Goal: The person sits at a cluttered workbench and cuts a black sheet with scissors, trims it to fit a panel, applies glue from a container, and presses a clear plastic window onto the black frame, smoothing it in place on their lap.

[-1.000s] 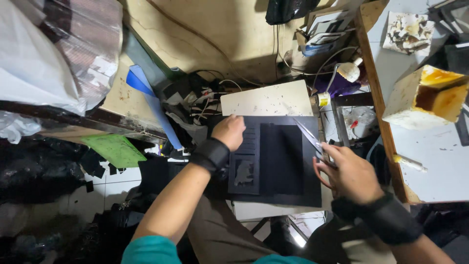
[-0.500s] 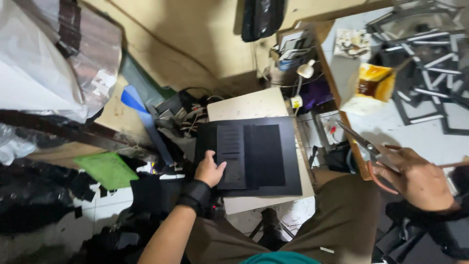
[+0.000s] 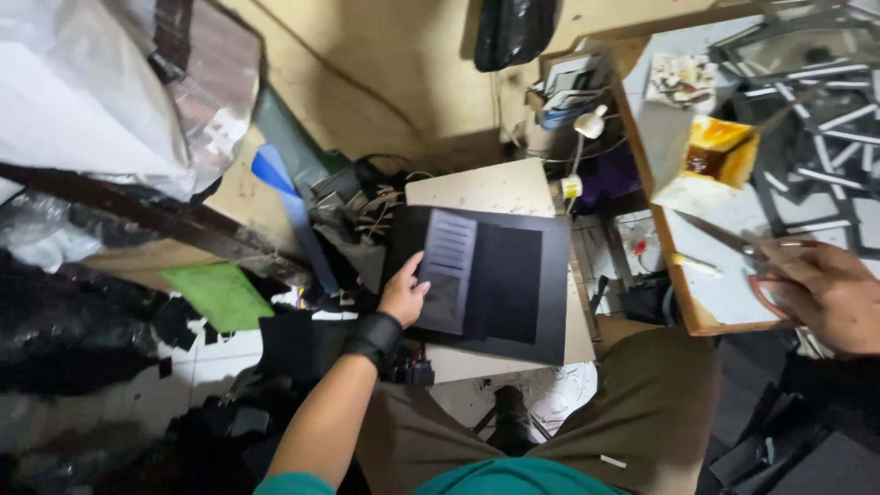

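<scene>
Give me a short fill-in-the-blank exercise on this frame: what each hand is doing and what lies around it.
1. The left hand rests on a flat ____ sheet lying on a pale board.
2. The right hand holds a pair of ____ over the side table.
3. Each arm wears a black ____ just behind the hand.
4. On the floor to the left lies a ____ scrap of sheet.

Missing words: black; scissors; wristband; green
</scene>
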